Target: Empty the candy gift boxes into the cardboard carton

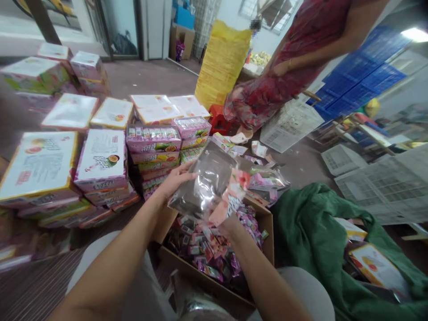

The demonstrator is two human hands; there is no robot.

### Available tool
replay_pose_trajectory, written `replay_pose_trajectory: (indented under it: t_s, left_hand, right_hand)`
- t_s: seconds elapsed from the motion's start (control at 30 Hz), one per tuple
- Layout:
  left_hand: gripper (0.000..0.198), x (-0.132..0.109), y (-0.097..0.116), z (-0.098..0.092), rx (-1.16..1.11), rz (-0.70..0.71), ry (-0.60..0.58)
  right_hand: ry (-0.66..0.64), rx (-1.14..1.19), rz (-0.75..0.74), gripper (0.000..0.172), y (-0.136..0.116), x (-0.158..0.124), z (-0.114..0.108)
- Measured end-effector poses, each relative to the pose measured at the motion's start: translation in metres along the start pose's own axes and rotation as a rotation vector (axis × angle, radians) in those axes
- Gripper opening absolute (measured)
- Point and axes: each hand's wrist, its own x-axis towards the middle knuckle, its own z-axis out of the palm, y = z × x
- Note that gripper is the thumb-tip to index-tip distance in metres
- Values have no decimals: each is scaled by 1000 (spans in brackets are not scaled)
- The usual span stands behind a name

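Note:
Above an open cardboard box (pixel 270 240) I hold a clear plastic bag (pixel 203 178) with a pink printed end. My left hand (pixel 179 178) grips the bag's upper left edge, its fingers partly behind the film. At the lower right, my right hand (pixel 227 223) is closed at the pink printed part, and its fingers are mostly hidden. Many small purple and pink wrapped packets (pixel 217 267) fill the box between my knees. Another clear bag (pixel 197 298) lies against the box's near side.
Stacked printed cartons (pixel 100 156) stand at the left. A green cloth sack (pixel 310 236) with flat boxes lies right. Ahead are a person in a red patterned garment (pixel 267 93), a yellow sack (pixel 222 62) and a red stool (pixel 219 119).

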Motion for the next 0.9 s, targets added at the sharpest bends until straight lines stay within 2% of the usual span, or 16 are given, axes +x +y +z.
replay_pose_trajectory:
  t_s: [0.03, 0.1, 0.17, 0.23, 0.33, 0.4, 0.43, 0.53, 0.67, 0.77, 0.9]
  left_hand:
    - [66, 1, 3, -4, -36, 37, 75]
    - [58, 3, 11, -14, -121, 123, 255]
    - [47, 4, 16, -23, -205, 179, 408]
    - [38, 5, 18, -28, -270, 193, 498]
    - [33, 6, 17, -30, -302, 172, 506]
    - [31, 6, 16, -28, -299, 166, 493]
    - [29, 7, 16, -26, -305, 171, 494]
    - [21, 9, 18, -21, -366, 181, 528]
    - [17, 10, 20, -18, -400, 153, 563]
    - [18, 9, 20, -17, -396, 172, 565]
    - [22, 8, 18, -14, -398, 145, 596]
  right_hand:
    - [50, -14, -34, 21, -4, 5, -2]
    - [233, -119, -143, 29, -15, 20, -15]
    - [420, -388, -229, 34, -23, 36, -37]
    - [480, -761, -191, 38, -20, 50, -58]
    - [313, -1208, 66, 52, 10, 54, -74]
    - [175, -1397, 200, 69, 40, 44, -70]
    - [109, -1476, 214, 76, 55, 35, -64]
    - [-100, -1649, 81, 86, 93, 2, -41]
    - [-433, -1680, -131, 78, 119, -33, -21]
    - [-570, -1654, -155, 70, 127, -38, -18]
    - [-656, -1655, -91, 66, 137, -27, -19]
